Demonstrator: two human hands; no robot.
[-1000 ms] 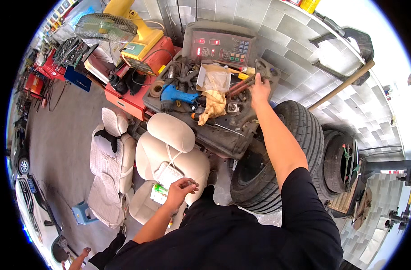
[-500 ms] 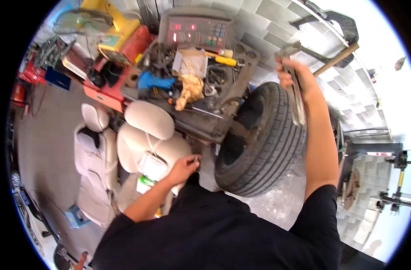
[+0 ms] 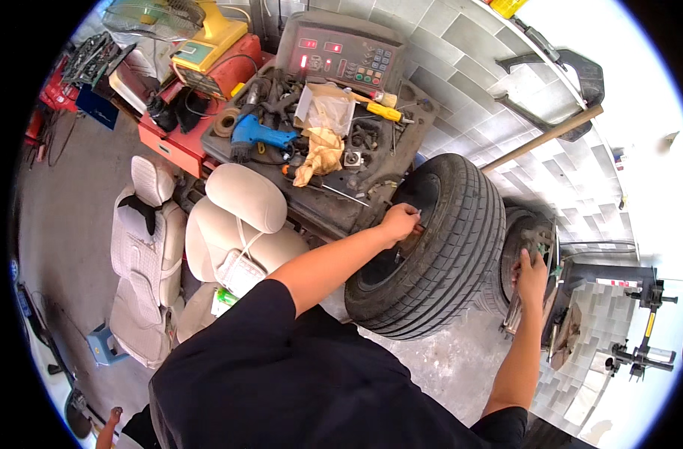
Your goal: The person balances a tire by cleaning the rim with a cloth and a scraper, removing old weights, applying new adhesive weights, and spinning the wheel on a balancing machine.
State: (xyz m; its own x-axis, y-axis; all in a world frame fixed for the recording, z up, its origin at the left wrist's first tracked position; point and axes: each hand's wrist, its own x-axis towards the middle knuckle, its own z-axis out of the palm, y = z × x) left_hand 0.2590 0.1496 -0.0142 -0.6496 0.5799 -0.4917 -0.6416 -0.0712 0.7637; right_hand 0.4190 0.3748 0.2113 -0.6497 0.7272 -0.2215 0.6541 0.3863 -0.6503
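Left hand (image 3: 403, 222) meets a wheel (image 3: 457, 258), right hand (image 3: 531, 277) holds a tool (image 3: 513, 311)

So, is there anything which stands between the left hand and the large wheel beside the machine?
Nothing visible does: the left hand is right at the open side of the wheel, though contact cannot be told. The cluttered tray lies to one side, not between them.

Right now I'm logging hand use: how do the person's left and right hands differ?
The left hand is at the hollow side of the wheel; the right hand is past its tread, gripping a metal tool. The left hand reaches rightward; the right hand reaches nearly straight ahead. Both are bare.
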